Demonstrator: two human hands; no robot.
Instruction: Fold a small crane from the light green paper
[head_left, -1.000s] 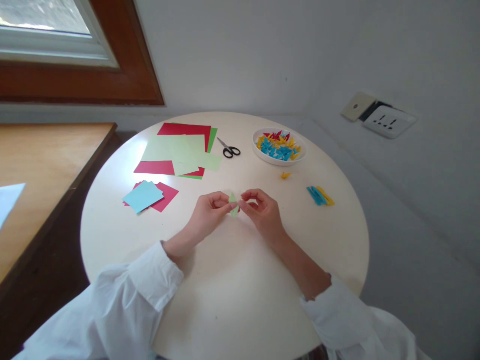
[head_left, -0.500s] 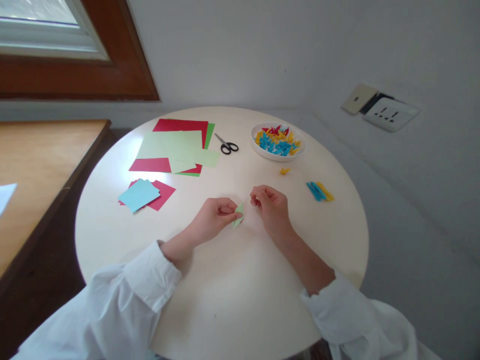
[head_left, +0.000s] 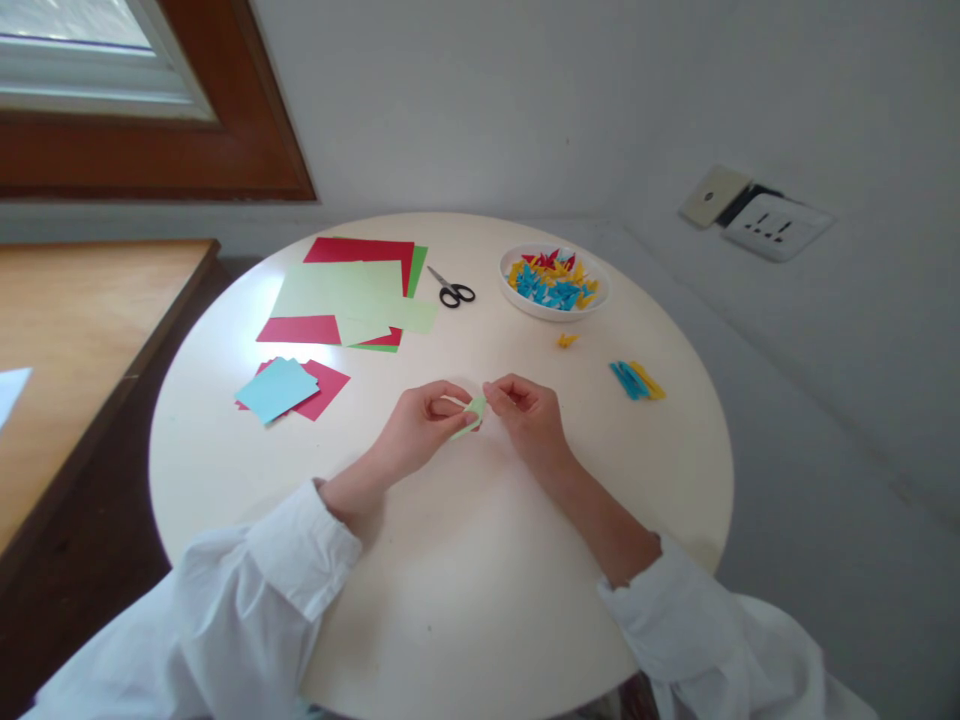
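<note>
A small folded piece of light green paper [head_left: 475, 407] is pinched between the thumb and fingers of my left hand [head_left: 421, 425], over the middle of the table. My right hand [head_left: 531, 410] is closed at the paper's upper right tip, thumb and forefinger pressed together on it. Part of the paper is hidden behind the left fingers. Beyond my right hand lies one small yellow folded paper crane [head_left: 567, 341]. Off to its right are several narrow folded strips, blue [head_left: 628, 380] and yellow [head_left: 648, 379].
On the round white table [head_left: 450, 600] stands a white dish [head_left: 555, 314] of red, yellow and blue folded cranes. Black-handled scissors [head_left: 455, 294] lie beside large green and red paper sheets [head_left: 337, 290]. Light blue squares [head_left: 279, 390] rest on red ones [head_left: 326, 390] at the left.
My right hand has moved left to the green paper and now pinches its tip. In my left hand the paper has turned and tilts up toward the right hand.
</note>
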